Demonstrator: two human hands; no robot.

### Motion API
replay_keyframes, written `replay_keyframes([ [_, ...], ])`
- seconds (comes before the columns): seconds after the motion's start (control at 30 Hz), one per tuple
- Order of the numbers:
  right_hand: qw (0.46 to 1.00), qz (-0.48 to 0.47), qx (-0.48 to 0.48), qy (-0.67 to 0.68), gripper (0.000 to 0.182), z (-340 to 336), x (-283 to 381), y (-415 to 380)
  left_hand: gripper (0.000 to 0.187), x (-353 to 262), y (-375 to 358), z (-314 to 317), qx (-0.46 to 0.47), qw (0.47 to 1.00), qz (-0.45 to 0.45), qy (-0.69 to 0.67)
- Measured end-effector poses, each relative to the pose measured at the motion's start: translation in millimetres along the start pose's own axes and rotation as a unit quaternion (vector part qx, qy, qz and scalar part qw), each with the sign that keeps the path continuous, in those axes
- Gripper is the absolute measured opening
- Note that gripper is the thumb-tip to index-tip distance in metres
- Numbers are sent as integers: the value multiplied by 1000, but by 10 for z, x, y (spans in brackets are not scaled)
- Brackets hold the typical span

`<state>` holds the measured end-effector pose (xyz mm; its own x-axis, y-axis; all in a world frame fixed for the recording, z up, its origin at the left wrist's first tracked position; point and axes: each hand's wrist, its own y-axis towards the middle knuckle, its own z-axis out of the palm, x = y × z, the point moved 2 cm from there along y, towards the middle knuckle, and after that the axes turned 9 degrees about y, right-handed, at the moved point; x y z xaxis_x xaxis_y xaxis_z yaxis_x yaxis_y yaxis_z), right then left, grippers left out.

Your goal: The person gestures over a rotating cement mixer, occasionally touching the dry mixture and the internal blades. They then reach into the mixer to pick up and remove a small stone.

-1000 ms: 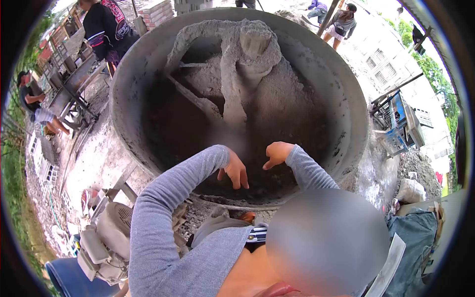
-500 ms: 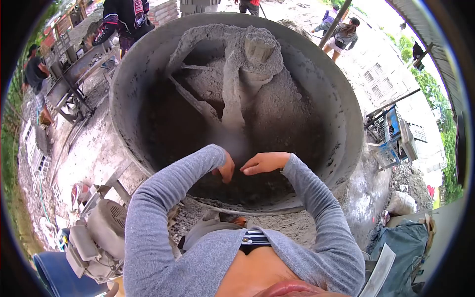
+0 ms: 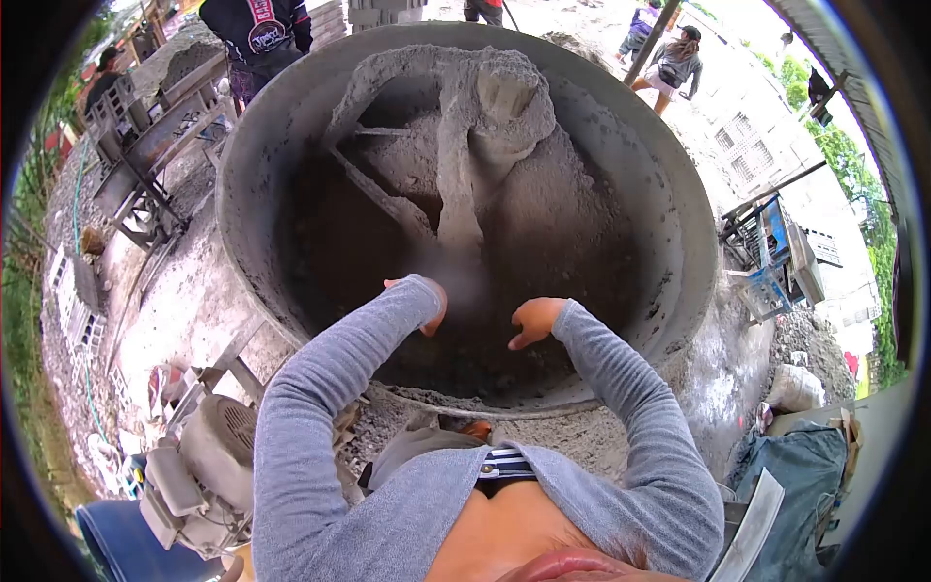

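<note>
Both my hands are over a large round concrete mixing pan (image 3: 669, 242) with a thick grey rim. My left hand (image 3: 434, 308) is partly covered by its grey sleeve, with fingertips showing apart on either side of the cuff; I see nothing in it. To its right, my right hand (image 3: 536, 318) hangs with bent fingers and the thumb apart, holding nothing visible. Dark loose mix (image 3: 339, 233) lies in the pan below them. Just beyond my hands, a cement-crusted mixing arm (image 3: 456, 184) runs down from the central hub (image 3: 508, 87), and pale dust blurs its lower end.
A motor (image 3: 218, 436) and a blue drum (image 3: 136, 543) stand at lower left. Metal frames (image 3: 145, 184) are at left, a blue metal machine (image 3: 776, 257) at right. One person (image 3: 257, 44) is behind the pan at upper left, another (image 3: 676, 68) at upper right.
My hands have moved apart: the right one shifted right with its fingers turned down, the left one slightly left. People in the background have changed position. The mixing arm looks unmoved.
</note>
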<state>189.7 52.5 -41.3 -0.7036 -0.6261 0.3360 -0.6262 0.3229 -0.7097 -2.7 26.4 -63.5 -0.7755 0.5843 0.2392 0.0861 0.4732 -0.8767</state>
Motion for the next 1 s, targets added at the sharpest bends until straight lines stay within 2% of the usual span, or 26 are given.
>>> replay_keyframes([
  [0.03, 997, 30, 58, -50, 65, -39, 60, -84, 52, 28, -221, -45, -2, 1000, -3, 1],
  [0.07, 997, -44, 59, 31, 70, -56, 117, -99, 53, 5, -425, -124, -73, 987, 121, -74],
  [0.1, 997, -42, 55, 28, 70, -80, 94, -50, 54, -24, -534, -192, -141, 949, 244, -144],
  [0.13, 986, -69, 82, 129, 72, -51, 67, 32, 57, -60, -462, -187, -91, 918, 314, -227],
  [0.17, 962, -96, 110, 232, 75, 10, 75, 73, 57, -71, -534, -211, -87, 917, 316, -225],
  [0.2, 984, -74, 87, 140, 74, -6, 87, 59, 58, -72, -657, -236, -56, 922, 291, -250],
  [0.23, 983, -74, 90, 145, 74, 41, 103, 31, 58, -62, -715, -249, -25, 925, 264, -274],
  [0.27, 995, -1, 90, 38, 73, 56, 79, 14, 57, -13, -401, -181, -51, 953, 251, -162],
  [0.3, 991, 72, 87, -71, 73, 27, 91, -24, 57, -7, -428, -167, -50, 954, 248, -161],
  [0.37, 997, 22, 75, -30, 75, 10, 144, -70, 57, 118, -463, -112, 40, 998, -45, 8],
  [0.4, 984, -71, 94, 137, 76, 50, 155, -23, 57, 186, -316, -53, 9, 999, -14, -46],
  [0.43, 933, -162, 110, 301, 77, 59, 177, 0, 57, 193, -248, -43, 9, 999, -16, -45],
  [0.47, 933, -165, 106, 302, 77, 27, 176, -7, 56, 142, -293, -92, -62, 985, 120, -106],
  [0.5, 970, -109, 76, 205, 76, -13, 145, -20, 55, 75, -464, -173, -129, 945, 253, -164],
  [0.53, 992, -49, 46, 108, 76, -30, 112, -29, 53, 10, -604, -212, -65, 928, 250, -268],
  [0.57, 991, -49, 49, 112, 76, -2, 98, -29, 53, -43, -571, -238, -61, 927, 253, -268],
  [0.67, 996, 34, 72, -34, 74, 61, 60, 13, 51, -26, 34, -48, -62, 994, 65, -56],
  [0.7, 996, 33, 75, -37, 74, 74, 82, 19, 51, -2, -17, -45, -63, 994, 64, -61],
  [0.73, 984, -68, 104, 128, 75, 106, 161, 17, 52, 45, -68, -55, -55, 996, 48, -52],
  [0.77, 933, -165, 129, 291, 76, 105, 227, 13, 52, 86, -175, -71, -46, 998, 32, -42],
  [0.8, 933, -168, 129, 291, 76, 97, 217, 20, 54, 79, -353, -128, -73, 991, 73, -81],
  [0.83, 968, -115, 106, 197, 75, 90, 159, 30, 54, 102, -375, -137, -71, 992, 71, -79],
  [0.87, 990, -58, 82, 102, 75, 81, 123, 31, 55, 84, -389, -159, -83, 972, 148, -160],
  [0.9, 989, -57, 84, 105, 75, 80, 127, 41, 56, 50, -390, -179, -95, 939, 227, -241],
  [0.97, 988, 41, 133, -70, 75, 95, 113, 39, 56, 65, -294, -130, -88, 942, 218, -241],
  [1.0, 988, 43, 134, -69, 75, 97, 147, 12, 56, 100, -281, -104, -67, 978, 136, -141],
])
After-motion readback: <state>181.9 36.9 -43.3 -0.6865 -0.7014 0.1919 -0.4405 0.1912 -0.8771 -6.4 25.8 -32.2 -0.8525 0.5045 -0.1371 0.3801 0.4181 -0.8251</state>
